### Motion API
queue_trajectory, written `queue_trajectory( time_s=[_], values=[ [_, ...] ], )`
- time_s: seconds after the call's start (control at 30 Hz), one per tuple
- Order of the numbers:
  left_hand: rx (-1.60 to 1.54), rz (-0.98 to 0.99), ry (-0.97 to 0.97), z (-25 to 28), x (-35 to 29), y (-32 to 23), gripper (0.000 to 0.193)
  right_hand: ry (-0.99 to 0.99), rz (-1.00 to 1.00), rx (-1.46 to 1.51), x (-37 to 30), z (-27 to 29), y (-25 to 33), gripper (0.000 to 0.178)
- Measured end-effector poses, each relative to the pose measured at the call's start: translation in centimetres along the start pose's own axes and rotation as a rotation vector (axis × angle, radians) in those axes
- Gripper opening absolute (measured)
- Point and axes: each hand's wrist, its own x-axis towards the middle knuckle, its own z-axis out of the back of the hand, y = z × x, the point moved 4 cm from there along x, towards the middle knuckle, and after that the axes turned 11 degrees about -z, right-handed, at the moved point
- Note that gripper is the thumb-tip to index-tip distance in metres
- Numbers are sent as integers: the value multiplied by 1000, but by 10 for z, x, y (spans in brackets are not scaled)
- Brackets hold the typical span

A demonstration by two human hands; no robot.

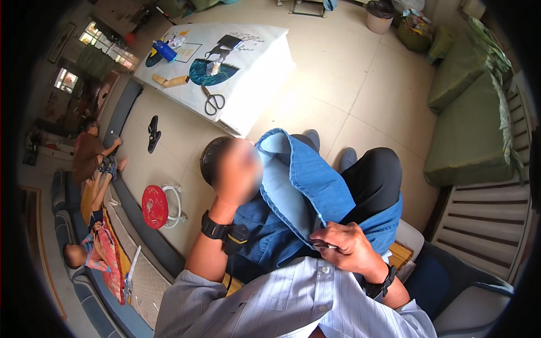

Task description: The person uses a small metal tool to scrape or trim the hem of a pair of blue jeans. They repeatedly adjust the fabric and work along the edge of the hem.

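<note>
Across my lap lies a piece of blue denim (321, 186), one tube-like end held up so that its paler inside shows. My right hand (349, 248) is closed at the near edge of that opening, with a small dark metal tool (323, 244) in its fingers; the tool's exact kind is hard to make out. My left hand (239, 172) is raised beside the far left edge of the denim. Blur covers its fingers, so I cannot see how it grips. Each wrist wears a black strap.
Ahead stands a white-covered table (265, 73) with black-handled scissors (213, 101) and a blue bottle (164, 50). A red-topped stool (154, 207) is at left. Two people (93, 149) are on the sofa side. Green-covered cushions (473, 129) lie right, a bin (380, 17) far off.
</note>
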Motion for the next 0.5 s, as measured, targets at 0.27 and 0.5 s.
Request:
queue_trajectory(
  time_s=[0.27,0.5],
  values=[
    [-586,169,-9,7,-11,4,32,-65,-28,95,-2,4,0,33],
    [-787,215,34,9,-14,6,31,-228,-97,174,-11,14,-5,22]
  ],
)
